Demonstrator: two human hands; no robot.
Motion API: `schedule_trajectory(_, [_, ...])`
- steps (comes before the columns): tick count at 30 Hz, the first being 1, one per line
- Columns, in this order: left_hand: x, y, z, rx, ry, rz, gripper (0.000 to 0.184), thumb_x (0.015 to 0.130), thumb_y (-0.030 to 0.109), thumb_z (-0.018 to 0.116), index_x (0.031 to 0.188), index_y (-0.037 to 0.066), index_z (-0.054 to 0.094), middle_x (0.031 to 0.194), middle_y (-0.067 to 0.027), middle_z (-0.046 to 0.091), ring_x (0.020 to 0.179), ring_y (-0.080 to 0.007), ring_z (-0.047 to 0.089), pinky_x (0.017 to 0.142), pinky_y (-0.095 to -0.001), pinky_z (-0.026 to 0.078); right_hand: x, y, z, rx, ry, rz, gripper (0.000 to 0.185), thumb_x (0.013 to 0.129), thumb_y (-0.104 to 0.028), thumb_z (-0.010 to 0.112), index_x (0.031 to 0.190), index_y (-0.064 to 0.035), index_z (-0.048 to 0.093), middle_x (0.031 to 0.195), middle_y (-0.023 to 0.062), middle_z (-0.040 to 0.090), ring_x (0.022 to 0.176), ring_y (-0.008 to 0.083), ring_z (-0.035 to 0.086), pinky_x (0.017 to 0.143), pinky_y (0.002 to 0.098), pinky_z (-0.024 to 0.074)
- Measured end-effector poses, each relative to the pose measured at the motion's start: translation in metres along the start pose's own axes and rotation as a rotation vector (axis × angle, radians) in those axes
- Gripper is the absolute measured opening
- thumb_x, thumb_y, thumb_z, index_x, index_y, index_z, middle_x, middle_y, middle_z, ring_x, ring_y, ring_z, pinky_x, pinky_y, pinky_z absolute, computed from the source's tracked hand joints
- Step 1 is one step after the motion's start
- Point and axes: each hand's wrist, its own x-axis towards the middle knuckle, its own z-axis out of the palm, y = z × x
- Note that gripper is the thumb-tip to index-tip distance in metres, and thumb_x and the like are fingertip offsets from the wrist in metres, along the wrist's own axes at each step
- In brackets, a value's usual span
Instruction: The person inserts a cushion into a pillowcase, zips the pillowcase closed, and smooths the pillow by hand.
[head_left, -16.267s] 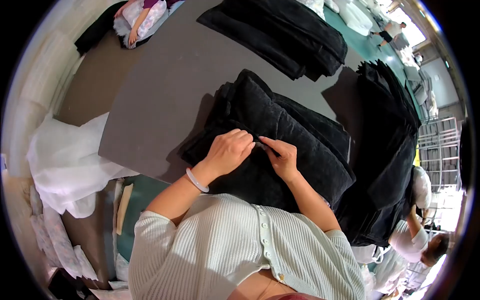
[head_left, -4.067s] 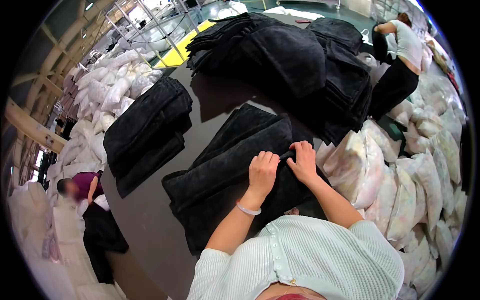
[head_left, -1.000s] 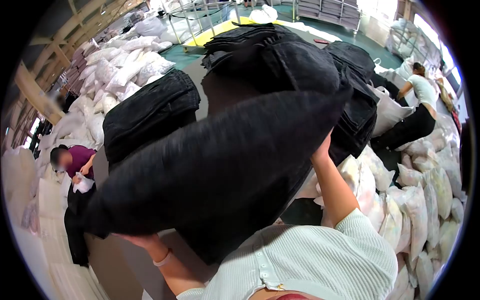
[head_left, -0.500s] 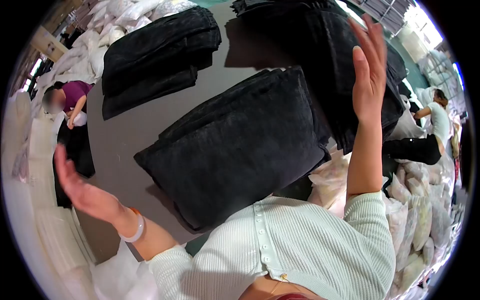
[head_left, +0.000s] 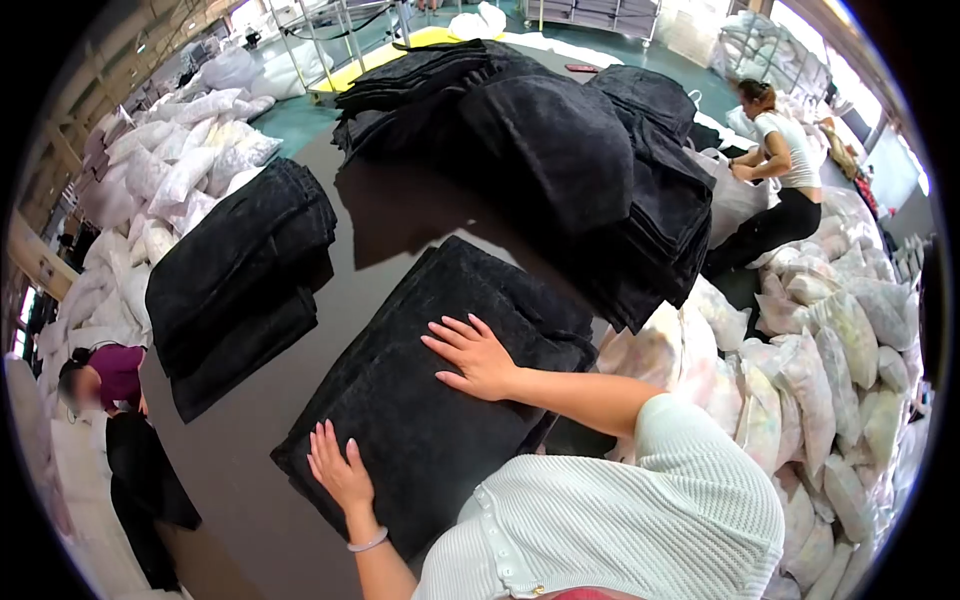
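A folded stack of black cloth (head_left: 400,400) lies on the grey table (head_left: 240,460) right in front of me. My left hand (head_left: 342,468) rests flat on its near left part, fingers stretched out. Farther up the same cloth, my right hand (head_left: 475,358) also lies flat with its fingers spread. Neither hand grips anything. The layers show along the stack's far left edge, and my body hides part of its near side.
Another folded black pile (head_left: 240,270) lies at the table's left. A large heap of black cloth (head_left: 560,150) covers the far side. Stuffed white bags (head_left: 800,390) crowd the right. One person (head_left: 790,150) bends at the right, another (head_left: 115,375) at the left.
Both my hands were raised and apart, off the cloth; now they have come down and inward onto the folded stack. My view has shifted, showing more of the far floor.
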Motion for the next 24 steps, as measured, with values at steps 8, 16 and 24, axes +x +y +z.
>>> schedule_trajectory(8, [0.030, 0.112, -0.156, 0.001, 0.520, 0.294, 0.047, 0.103, 0.032, 0.039, 0.134, 0.000, 0.053, 0.144, -0.0179, 0.048, 0.139, -0.0363, 0.037, 0.115, -0.0474, 0.020, 0.057, -0.060, -0.119, -0.040, 0.200, -0.189, 0.060, 0.090, -0.044, 0.058, 0.143, -0.0189, 0.045, 0.154, 0.0092, 0.034, 0.145, 0.0307, 0.025, 0.114, 0.0616, 0.0128])
schedule_trajectory(16, [-0.005, -0.011, 0.022, -0.021, 0.166, -0.063, 0.046, 0.101, 0.034, 0.040, 0.139, 0.009, 0.052, 0.144, -0.0108, 0.049, 0.139, -0.0303, 0.038, 0.116, -0.0479, 0.020, -0.012, 0.073, 0.023, 0.064, 0.154, 0.304, 0.068, 0.090, -0.045, 0.058, 0.149, -0.0207, 0.036, 0.156, 0.0118, 0.030, 0.143, 0.0348, 0.027, 0.111, 0.0548, 0.0272])
schedule_trajectory(24, [0.000, -0.030, -0.020, -0.645, 0.119, -0.156, 0.041, 0.105, 0.022, 0.039, 0.138, 0.001, 0.050, 0.143, -0.0153, 0.050, 0.136, -0.0272, 0.042, 0.115, -0.0389, 0.026, 0.003, 0.073, -0.020, 0.162, -0.032, 0.383, 0.060, 0.095, -0.045, 0.052, 0.146, -0.0147, 0.042, 0.155, 0.0131, 0.032, 0.147, 0.0333, 0.019, 0.115, 0.0581, 0.0157])
